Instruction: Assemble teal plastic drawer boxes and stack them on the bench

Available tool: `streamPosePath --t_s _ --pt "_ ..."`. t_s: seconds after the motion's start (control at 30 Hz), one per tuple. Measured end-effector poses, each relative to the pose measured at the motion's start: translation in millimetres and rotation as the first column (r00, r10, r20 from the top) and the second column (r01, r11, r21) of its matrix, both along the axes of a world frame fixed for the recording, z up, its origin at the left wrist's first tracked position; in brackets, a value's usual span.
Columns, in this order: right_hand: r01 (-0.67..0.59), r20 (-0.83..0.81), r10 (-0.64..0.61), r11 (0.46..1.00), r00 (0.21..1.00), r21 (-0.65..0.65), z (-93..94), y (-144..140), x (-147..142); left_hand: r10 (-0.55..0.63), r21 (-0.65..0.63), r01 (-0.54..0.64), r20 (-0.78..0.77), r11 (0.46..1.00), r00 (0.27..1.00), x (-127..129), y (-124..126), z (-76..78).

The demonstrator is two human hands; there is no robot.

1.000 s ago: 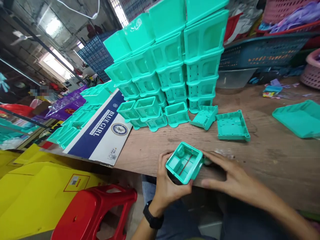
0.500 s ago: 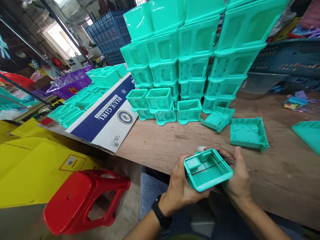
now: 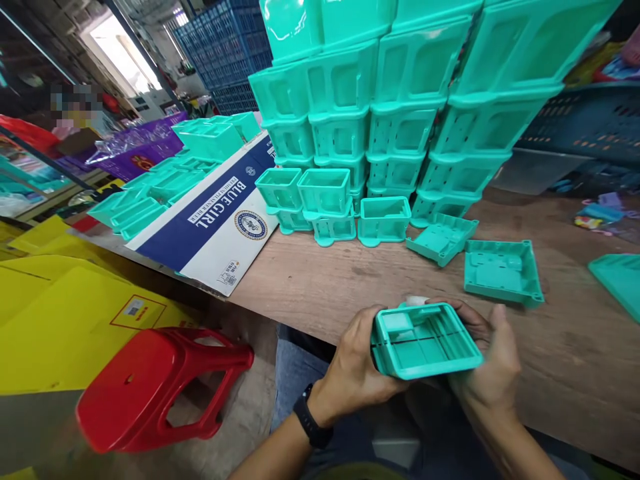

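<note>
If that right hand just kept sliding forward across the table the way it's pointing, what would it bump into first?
Probably the flat teal tray lying open side up on the wooden table, just beyond the right hand, which grips the teal box with the left hand. Depth is hard to judge.

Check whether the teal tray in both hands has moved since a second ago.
Yes. The teal tray has shifted right along the table edge, toward the loose teal part, and now lies flatter between left hand and right hand.
</note>
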State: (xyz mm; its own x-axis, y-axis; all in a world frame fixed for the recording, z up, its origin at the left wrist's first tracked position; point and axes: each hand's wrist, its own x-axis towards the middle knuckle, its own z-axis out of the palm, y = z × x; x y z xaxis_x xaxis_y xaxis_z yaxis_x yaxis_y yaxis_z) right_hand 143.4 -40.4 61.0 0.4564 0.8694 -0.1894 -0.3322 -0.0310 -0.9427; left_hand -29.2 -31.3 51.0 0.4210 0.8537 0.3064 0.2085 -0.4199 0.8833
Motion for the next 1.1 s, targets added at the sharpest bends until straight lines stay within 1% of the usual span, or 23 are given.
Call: streamPosePath --t_s 0.07,0.13,0.27,0.3,0.37,0.43,0.5,0.53,0.57,0.6,0.63,0.67,0.7,0.73,0.77,0.8,0.83,0.9,1.0,1.1 --pt "0.036 0.007 -0.036 0.999 0.999 0.0 -2.3 -1 1 0.031 0.034 -0.031 0.002 0.999 1.0 0 0 1.1" --pt "0.098 -0.005 -0.098 0.995 0.995 0.003 -5.1 -2 3 0.05 0.074 -0.049 -0.009 0.996 0.999 1 0 3.9" --pt "0.131 -0.081 -0.128 0.991 0.988 0.035 -10.4 0 11 -0.001 0.134 0.004 -0.022 0.991 1.0 6 -3 14.9" --pt "0.159 -0.08 -0.155 0.986 0.985 0.044 -11.4 1 14 -0.001 0.124 0.002 -0.009 0.992 1.0 9 -4 18.1" --pt "0.194 -0.079 -0.191 0.98 0.978 0.038 -12.4 2 17 0.036 0.047 -0.038 0.041 0.998 0.999 14 -7 24.1" --pt "0.123 -0.102 -0.121 0.992 0.987 0.022 -10.6 1 19 0.084 -0.051 -0.079 0.096 0.996 0.992 19 -9 28.9" --pt "0.036 -0.108 -0.033 0.999 0.994 0.026 -4.8 -1 19 0.118 -0.079 -0.109 0.122 0.991 0.985 23 -9 32.3" --pt "0.037 -0.08 -0.033 0.998 0.996 0.047 -0.3 -3 19 0.129 -0.061 -0.122 0.12 0.991 0.984 24 -9 33.8" --pt "0.061 -0.021 -0.059 0.994 0.998 0.088 5.1 -6 20 0.134 -0.033 -0.131 0.109 0.991 0.985 24 -8 35.2" --pt "0.072 0.08 -0.084 0.987 0.993 0.144 11.2 -8 20 0.127 -0.002 -0.127 0.094 0.992 0.987 24 -7 36.7" --pt "0.044 0.219 -0.09 0.977 0.972 0.208 17.6 -10 21 0.112 0.023 -0.114 0.079 0.993 0.991 24 -6 38.1" --pt "-0.03 0.385 -0.078 0.964 0.92 0.266 23.7 -12 21 0.091 0.042 -0.094 0.063 0.995 0.994 24 -5 39.7" --pt "-0.134 0.552 -0.058 0.944 0.832 0.3 29.2 -14 22 0.069 0.051 -0.072 0.047 0.996 0.996 24 -5 41.4" --pt "-0.24 0.689 -0.04 0.921 0.724 0.306 33.8 -15 22 0.051 0.053 -0.053 0.031 0.997 0.998 24 -5 43.0" --pt "-0.32 0.779 -0.037 0.898 0.626 0.301 37.2 -15 22 0.042 0.051 -0.043 0.015 0.998 0.999 24 -5 44.7" --pt "-0.361 0.823 -0.055 0.88 0.565 0.307 39.4 -15 21 0.036 0.049 -0.036 -0.002 0.998 0.999 25 -6 46.3" --pt "-0.371 0.836 -0.086 0.868 0.542 0.33 40.3 -14 19 0.03 0.047 -0.029 -0.017 0.998 0.999 25 -6 47.8" --pt "-0.333 0.821 -0.157 0.86 0.55 0.387 39.7 -13 16 0.028 0.043 -0.026 -0.042 0.999 0.999 26 -7 50.1" --pt "-0.242 0.781 -0.241 0.862 0.576 0.445 36.2 -12 13 0.045 0.047 -0.042 -0.065 0.998 0.997 28 -8 51.9" --pt "-0.218 0.766 -0.245 0.868 0.595 0.447 34.6 -13 12 0.054 0.06 -0.05 -0.072 0.997 0.996 29 -8 52.2"
